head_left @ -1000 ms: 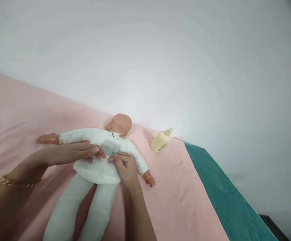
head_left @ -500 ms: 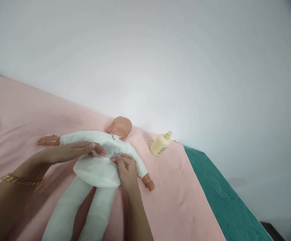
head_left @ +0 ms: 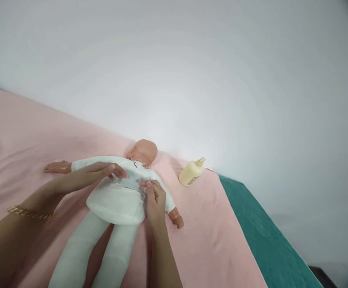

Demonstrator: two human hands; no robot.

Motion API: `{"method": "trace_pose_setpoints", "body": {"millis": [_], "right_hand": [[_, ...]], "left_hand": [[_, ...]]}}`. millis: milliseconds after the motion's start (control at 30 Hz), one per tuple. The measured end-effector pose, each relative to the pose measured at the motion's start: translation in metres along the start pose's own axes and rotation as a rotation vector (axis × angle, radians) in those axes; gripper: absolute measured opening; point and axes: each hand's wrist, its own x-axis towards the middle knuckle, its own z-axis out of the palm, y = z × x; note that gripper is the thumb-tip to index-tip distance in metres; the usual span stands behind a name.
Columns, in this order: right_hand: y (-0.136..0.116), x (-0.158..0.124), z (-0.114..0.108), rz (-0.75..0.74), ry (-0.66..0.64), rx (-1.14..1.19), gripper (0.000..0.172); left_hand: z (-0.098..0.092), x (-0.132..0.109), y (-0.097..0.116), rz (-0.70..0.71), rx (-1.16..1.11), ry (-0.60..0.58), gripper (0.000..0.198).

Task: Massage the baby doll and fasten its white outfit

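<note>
A bald doll [head_left: 144,151] in a white shirt [head_left: 117,202] and white leggings [head_left: 114,256] lies on a pink sheet, arms spread. A greyish, see-through-looking panel [head_left: 130,182] shows across its chest. Resting at the left edge of that panel is my left hand [head_left: 112,171], its fingers stretched out and close to flat. On the other side of the chest, my right hand [head_left: 155,196] has curled fingers, with thumb and forefinger against the shirt cloth. The palm side of that hand is hidden. A gold bracelet [head_left: 31,213] circles my left wrist.
A cream pump bottle [head_left: 190,173] stands right of the doll by the pale wall [head_left: 222,80]. The pink sheet [head_left: 210,240] covers most of the surface, with a green strip [head_left: 267,224] along its right side. A dark object [head_left: 322,276] shows at bottom right.
My right hand has shifted slightly up and right along the doll's chest, its forefinger more visible. My left hand has risen a little. The shirt's fold below the panel looks different.
</note>
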Motion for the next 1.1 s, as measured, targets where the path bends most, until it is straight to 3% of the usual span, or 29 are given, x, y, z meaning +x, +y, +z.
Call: {"method": "trace_pose_setpoints", "body": {"millis": [133,300,433,600,900,1100], "right_hand": [[0.003,0.000,-0.002,-0.025,0.026,0.019,0.034],[0.004,-0.001,0.001,-0.120,-0.175,-0.132,0.035],[0.004,0.002,0.004,-0.089,-0.202,-0.208,0.034],[0.005,0.006,0.004,-0.076,-0.217,-0.245,0.032],[0.013,0.008,0.004,-0.098,-0.167,-0.082,0.036],[0.019,0.012,0.006,-0.020,-0.170,-0.139,0.038]], "left_hand": [[0.011,0.006,-0.002,-0.016,-0.055,0.129,0.069],[0.031,0.012,-0.021,0.026,0.015,0.100,0.069],[0.038,0.015,-0.032,0.057,0.086,0.090,0.061],[0.041,0.017,-0.036,0.090,0.144,0.083,0.063],[0.034,0.021,-0.041,0.016,-0.141,0.208,0.062],[0.038,0.026,-0.040,-0.033,-0.042,0.194,0.068]]}}
